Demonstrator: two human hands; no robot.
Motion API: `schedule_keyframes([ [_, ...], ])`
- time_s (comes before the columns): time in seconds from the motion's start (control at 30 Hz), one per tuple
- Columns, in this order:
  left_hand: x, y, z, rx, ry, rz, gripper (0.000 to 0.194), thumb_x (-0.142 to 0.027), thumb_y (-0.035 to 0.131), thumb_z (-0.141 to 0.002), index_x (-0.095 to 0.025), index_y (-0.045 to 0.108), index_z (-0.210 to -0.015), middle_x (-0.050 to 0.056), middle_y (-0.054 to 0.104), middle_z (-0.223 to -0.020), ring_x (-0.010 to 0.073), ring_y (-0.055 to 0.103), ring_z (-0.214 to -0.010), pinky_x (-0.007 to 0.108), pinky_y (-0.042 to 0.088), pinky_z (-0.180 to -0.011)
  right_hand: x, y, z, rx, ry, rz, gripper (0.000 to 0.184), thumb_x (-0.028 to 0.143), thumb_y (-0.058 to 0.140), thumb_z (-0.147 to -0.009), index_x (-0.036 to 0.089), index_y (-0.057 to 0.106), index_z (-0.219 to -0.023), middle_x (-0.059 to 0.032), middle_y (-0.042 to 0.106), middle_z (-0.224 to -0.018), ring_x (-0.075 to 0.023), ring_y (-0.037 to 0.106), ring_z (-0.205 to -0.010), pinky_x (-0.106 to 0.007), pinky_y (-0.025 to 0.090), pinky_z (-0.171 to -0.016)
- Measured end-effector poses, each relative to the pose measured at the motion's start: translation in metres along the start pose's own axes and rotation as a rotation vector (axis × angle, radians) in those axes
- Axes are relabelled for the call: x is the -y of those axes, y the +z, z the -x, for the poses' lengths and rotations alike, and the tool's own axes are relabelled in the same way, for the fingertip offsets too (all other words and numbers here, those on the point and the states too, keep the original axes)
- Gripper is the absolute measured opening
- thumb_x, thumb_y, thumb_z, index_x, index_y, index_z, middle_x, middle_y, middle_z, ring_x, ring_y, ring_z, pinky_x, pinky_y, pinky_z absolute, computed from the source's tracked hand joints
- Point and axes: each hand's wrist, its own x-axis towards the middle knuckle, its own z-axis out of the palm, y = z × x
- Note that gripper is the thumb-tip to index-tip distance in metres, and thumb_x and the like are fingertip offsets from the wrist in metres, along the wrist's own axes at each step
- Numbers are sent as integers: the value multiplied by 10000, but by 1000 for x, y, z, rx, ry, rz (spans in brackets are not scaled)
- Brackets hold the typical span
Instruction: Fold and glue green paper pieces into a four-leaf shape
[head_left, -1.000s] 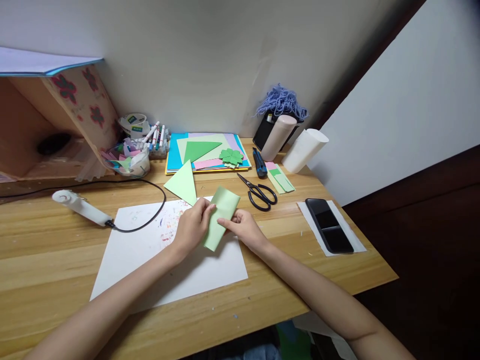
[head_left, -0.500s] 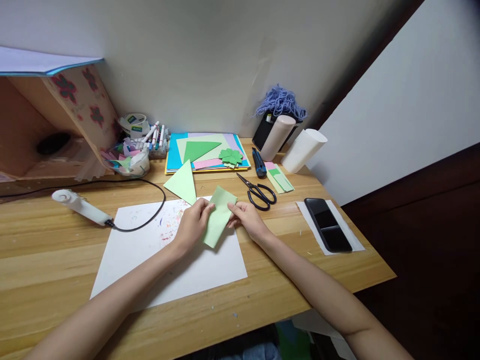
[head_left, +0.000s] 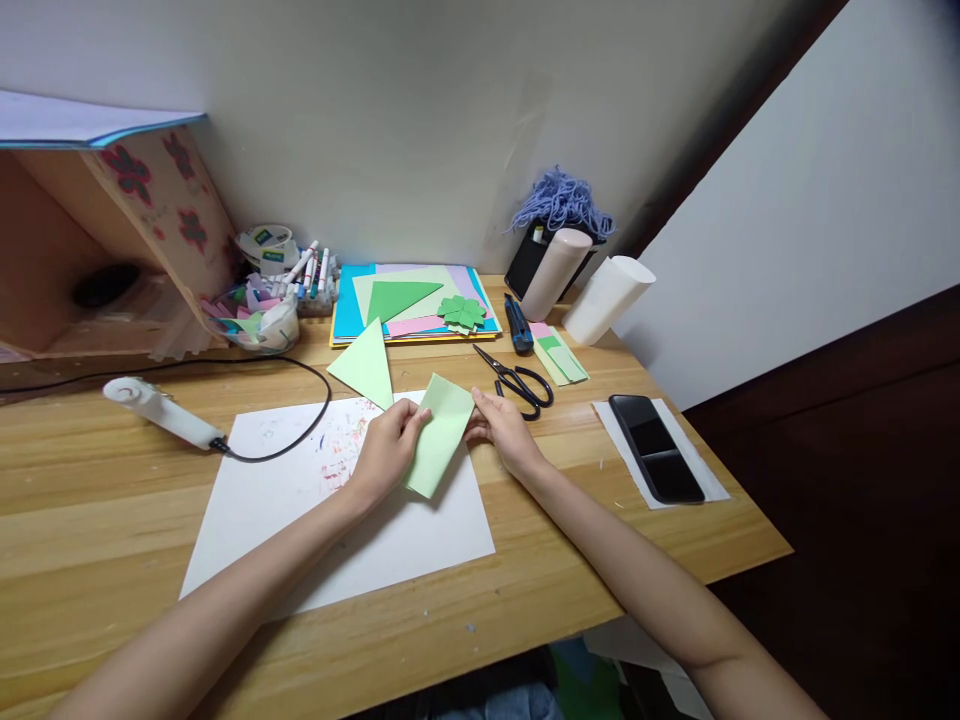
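Note:
A light green folded paper [head_left: 442,435] is held above a white sheet [head_left: 277,540] with coloured marks. My left hand [head_left: 388,445] pinches its left edge, thumb on top. On the other side, my right hand [head_left: 506,430] has thumb and fingers closed at the paper's upper right corner. Black-handled scissors [head_left: 517,382] lie just beyond my right hand. A light green paper triangle [head_left: 366,365] rests beyond my left hand, its tip at the white sheet's edge.
Behind lie stacked coloured papers [head_left: 352,310] with a green paper clover [head_left: 461,314]. A blue utility knife [head_left: 518,325], a white roll [head_left: 609,300] and a phone [head_left: 655,448] are to the right. A white corded tool [head_left: 161,412], scrap tub [head_left: 259,325] and cardboard box [head_left: 169,220] stand left.
My right hand has slid slightly right and up along the paper's edge to its corner. The paper has tilted a little, while my left hand stays in place.

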Motion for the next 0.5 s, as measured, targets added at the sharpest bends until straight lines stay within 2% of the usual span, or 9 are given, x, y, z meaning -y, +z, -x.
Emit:
schedule_keyframes([
  [0.1,3,0,0,-14,-30,64,289,-431,419,-811,-189,452,-657,-28,488,-593,119,430,-553,229,327,-521,1,4,5,177,60,46,369,465,661,-657,150,618,-845,-30,666,-706,-134,620,-615,-240,490,-590],
  [0.17,6,0,-1,-4,-51,122,302,-451,431,-803,-186,455,-662,-32,478,-587,116,430,-550,225,329,-516,0,5,7,230,85,82,373,437,696,-623,141,623,-839,-33,670,-718,-143,622,-633,-258,488,-625],
  [0.27,10,1,-4,63,-93,248,318,-472,453,-788,-177,457,-670,-31,479,-591,110,438,-543,220,333,-509,0,5,8,158,81,104,358,465,668,-638,127,613,-743,-30,656,-670,-142,607,-595,-261,481,-594],
  [0.43,7,-2,-8,282,-163,399,367,-500,518,-736,-133,533,-747,18,551,-649,133,506,-573,236,375,-519,3,3,8,107,74,143,332,447,683,-625,134,576,-657,-8,623,-609,-130,580,-551,-247,464,-547],
  [0.5,4,-4,-8,288,-173,392,392,-498,544,-716,-115,561,-797,49,589,-702,157,542,-622,245,397,-532,3,3,9,103,50,167,325,441,683,-627,136,574,-663,-2,615,-604,-124,571,-546,-239,454,-545],
])
